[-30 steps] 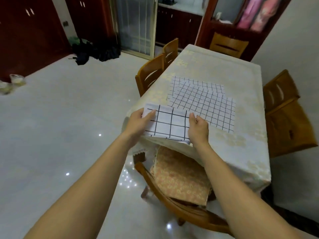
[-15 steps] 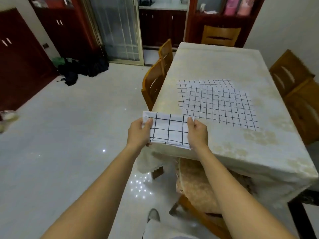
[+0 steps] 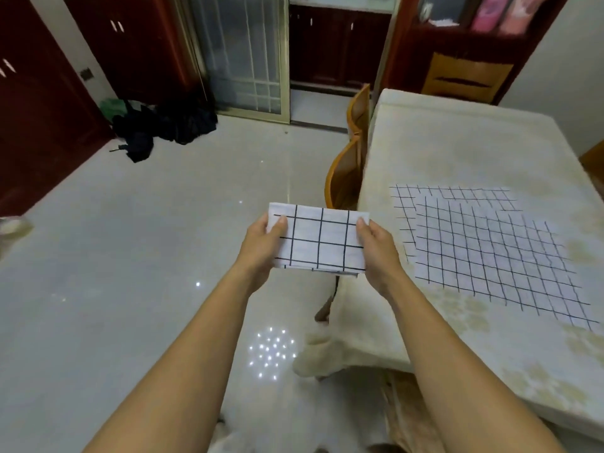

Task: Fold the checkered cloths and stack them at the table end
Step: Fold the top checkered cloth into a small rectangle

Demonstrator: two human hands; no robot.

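Folded cloth: we are holding a small white folded cloth with a bold black grid point(image 3: 318, 241) in the air, left of the table's near left edge, over the pale floor.
Left hand: our left hand point(image 3: 261, 245) is gripping the cloth's left edge, thumb on top.
Right hand: our right hand point(image 3: 379, 246) is pinching the right edge the same way.
Progress: we are judging this one cloth folded but not yet stacked; no stack is showing at either table end.
Remaining cloths: two flat white cloths with a finer black grid point(image 3: 490, 253) are lying overlapped on the table, to the right, unfolded.
Table: the long table under a cream patterned tablecloth point(image 3: 457, 152) is carrying only those cloths.
Containers: we are seeing none on the table.
Surroundings: wooden chairs point(image 3: 346, 178) are standing along the left side.
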